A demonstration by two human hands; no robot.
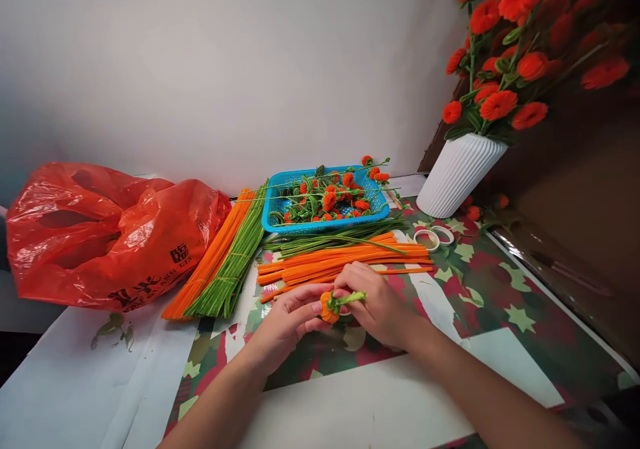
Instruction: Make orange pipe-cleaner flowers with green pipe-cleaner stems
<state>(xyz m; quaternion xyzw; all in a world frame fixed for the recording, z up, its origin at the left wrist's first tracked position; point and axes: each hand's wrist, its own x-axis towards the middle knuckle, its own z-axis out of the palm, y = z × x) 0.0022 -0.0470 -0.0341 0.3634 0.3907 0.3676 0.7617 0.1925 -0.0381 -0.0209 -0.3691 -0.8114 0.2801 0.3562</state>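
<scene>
Left hand pinches orange flower, center frame; right hand has fingers closed round its green stem. Orange strips crowd just beyond, blue basket of flowers behind. Red bag far left, green bundle beside it, white vase upper right.

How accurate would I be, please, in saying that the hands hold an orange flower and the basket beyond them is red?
The basket is blue, not red, as the head view shows; the left hand and right hand do hold an orange flower.
</scene>
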